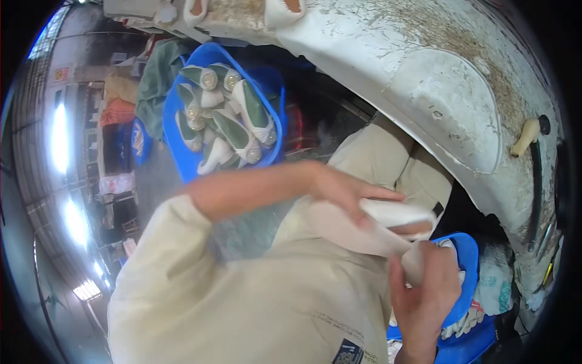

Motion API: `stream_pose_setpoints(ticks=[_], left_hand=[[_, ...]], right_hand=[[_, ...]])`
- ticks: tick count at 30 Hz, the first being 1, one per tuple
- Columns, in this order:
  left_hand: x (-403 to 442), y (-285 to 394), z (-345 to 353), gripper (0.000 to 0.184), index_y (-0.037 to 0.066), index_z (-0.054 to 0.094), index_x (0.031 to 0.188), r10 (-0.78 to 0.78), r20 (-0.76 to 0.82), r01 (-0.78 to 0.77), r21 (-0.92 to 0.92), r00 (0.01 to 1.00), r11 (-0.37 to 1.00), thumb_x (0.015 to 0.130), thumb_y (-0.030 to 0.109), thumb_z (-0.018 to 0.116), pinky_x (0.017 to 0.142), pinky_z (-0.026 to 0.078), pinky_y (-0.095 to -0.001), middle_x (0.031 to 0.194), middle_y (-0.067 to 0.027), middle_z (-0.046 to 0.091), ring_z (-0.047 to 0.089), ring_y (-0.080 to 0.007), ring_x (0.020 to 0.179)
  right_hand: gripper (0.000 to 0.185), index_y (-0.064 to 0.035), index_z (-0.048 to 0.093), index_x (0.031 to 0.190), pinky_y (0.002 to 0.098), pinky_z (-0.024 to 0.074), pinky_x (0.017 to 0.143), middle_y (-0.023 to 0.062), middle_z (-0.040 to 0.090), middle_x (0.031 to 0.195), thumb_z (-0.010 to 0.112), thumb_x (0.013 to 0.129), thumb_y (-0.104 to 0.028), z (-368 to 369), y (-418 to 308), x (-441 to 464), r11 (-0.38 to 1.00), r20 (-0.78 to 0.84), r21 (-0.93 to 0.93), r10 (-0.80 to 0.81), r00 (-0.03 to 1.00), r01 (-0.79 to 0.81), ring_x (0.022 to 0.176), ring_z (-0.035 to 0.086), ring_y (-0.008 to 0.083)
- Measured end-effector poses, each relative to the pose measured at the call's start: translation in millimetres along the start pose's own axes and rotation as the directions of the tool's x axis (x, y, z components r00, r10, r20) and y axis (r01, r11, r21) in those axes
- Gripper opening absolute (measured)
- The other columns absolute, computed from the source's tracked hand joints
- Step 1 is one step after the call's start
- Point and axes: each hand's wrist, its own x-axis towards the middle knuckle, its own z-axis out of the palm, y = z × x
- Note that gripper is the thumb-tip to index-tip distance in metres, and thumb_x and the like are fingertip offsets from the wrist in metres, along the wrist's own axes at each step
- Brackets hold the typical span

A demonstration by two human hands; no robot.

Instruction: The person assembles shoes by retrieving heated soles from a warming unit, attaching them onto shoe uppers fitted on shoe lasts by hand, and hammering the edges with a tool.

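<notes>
A white slip-on shoe (397, 212) with a tan inside is held over my lap. My left hand (345, 191) reaches across from the left and closes over it, the thumb side along its upper edge. A pale, smooth, sole-shaped surface (348, 233) lies along the shoe's lower side, blurred by motion; I cannot tell whether it belongs to a second shoe. Below the shoe's toe, my right hand (430, 282) pinches a pale curved piece (414, 264) between thumb and fingers. Its exact kind is unclear.
A blue basket (173, 136) of white shoes with green insides and round ornaments stands at upper left. Another blue basket (470, 261) sits at right. The worn white bench (364, 73) runs along the top, with a beige-handled tool (526, 136) and more shoes (285, 12) on it.
</notes>
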Motion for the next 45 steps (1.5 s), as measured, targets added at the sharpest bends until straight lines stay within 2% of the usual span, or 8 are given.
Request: stream_pose_setpoints(ticks=[7,16,20,25,34,37,40,45], left_hand=[[41.3,7.5,52.5,0.133,0.011,-0.018,0.157,0.560,-0.343,-0.556,0.120,0.754,0.822,0.073,0.011,0.084,0.116,0.028,-0.0362,0.163,-0.0139,0.017,0.024,-0.0204,0.146],[37.2,15.9,45.1,0.127,0.007,-0.012,0.158,0.443,-0.394,-0.407,0.176,0.805,0.896,0.075,0.023,0.084,0.114,0.031,-0.0382,0.159,-0.0224,0.025,0.036,-0.0303,0.142],[24.3,58.6,44.9,0.101,0.002,0.013,0.157,0.679,-0.471,-0.250,0.686,0.564,0.683,0.084,0.024,0.078,0.115,0.031,-0.0413,0.158,-0.0268,0.024,0.033,-0.0393,0.144],[47.5,60.2,46.5,0.051,-0.004,0.048,0.143,0.738,-0.493,-0.351,0.663,0.461,0.662,0.097,0.011,0.061,0.112,0.037,-0.0414,0.153,-0.0311,0.033,0.039,-0.0416,0.141],[54.9,62.7,54.7,0.043,-0.007,0.055,0.136,0.729,-0.585,-0.293,0.671,0.354,0.681,0.096,0.008,0.062,0.104,0.046,-0.0403,0.146,-0.0294,0.045,0.053,-0.0404,0.130],[43.3,56.4,34.2,0.069,-0.004,0.043,0.146,0.726,-0.483,-0.278,0.703,0.489,0.655,0.088,0.016,0.074,0.106,0.043,-0.0405,0.151,-0.0263,0.040,0.049,-0.0355,0.134],[31.2,37.9,26.8,0.107,0.000,0.020,0.157,0.540,-0.611,-0.574,0.166,0.579,0.802,0.075,0.025,0.085,0.111,0.037,-0.0400,0.156,-0.0227,0.034,0.040,-0.0298,0.140],[53.2,14.1,29.0,0.128,0.002,0.008,0.158,0.539,-0.452,-0.499,0.217,0.710,0.839,0.062,0.025,0.089,0.114,0.032,-0.0392,0.155,-0.0194,0.032,0.035,-0.0273,0.142]], right_hand=[[0.081,-0.0020,0.035,0.142,0.0502,0.0509,0.093,0.0281,0.054,0.127,0.085,0.079,-0.012,8.6,33.4,30.1,0.966,-0.538,-0.035,-0.235,0.809,0.258,0.118,0.053,0.0443],[0.078,0.0024,0.033,0.146,0.0682,0.0250,0.111,0.0286,0.054,0.135,0.074,0.088,-0.030,14.7,70.2,78.4,0.990,-0.326,0.055,-0.106,0.939,0.131,0.123,0.056,0.0451],[0.075,0.0037,0.037,0.144,0.0645,0.0334,0.109,0.0298,0.056,0.132,0.075,0.088,-0.028,17.4,70.2,81.8,0.983,-0.330,0.129,-0.080,0.941,0.129,0.122,0.057,0.0458],[0.069,0.0064,0.041,0.139,0.0579,0.0441,0.103,0.0327,0.056,0.131,0.076,0.087,-0.025,17.2,72.6,85.7,0.970,-0.333,0.191,-0.080,0.940,0.151,0.119,0.057,0.0486],[0.080,0.0021,0.044,0.140,0.0486,0.0485,0.096,0.0247,0.057,0.133,0.083,0.081,-0.035,21.7,79.6,82.7,0.996,-0.327,0.052,-0.051,0.944,0.072,0.116,0.057,0.0394],[0.092,0.0014,0.045,0.140,0.0468,0.0456,0.101,0.0232,0.056,0.135,0.091,0.070,-0.037,39.9,70.8,82.5,0.986,-0.413,0.141,0.141,0.900,-0.089,0.121,0.056,0.0356],[0.109,0.0007,0.036,0.145,0.0462,0.0404,0.107,0.0191,0.052,0.140,0.096,0.061,-0.034,59.7,74.8,53.4,0.573,-0.330,0.817,0.376,0.866,0.063,0.127,0.052,0.0318],[0.106,-0.0003,0.037,0.141,0.0436,0.0405,0.107,0.0143,0.054,0.134,0.097,0.058,-0.025,80.1,78.9,30.2,0.161,0.023,0.983,0.384,0.923,-0.092,0.126,0.052,0.0290]])
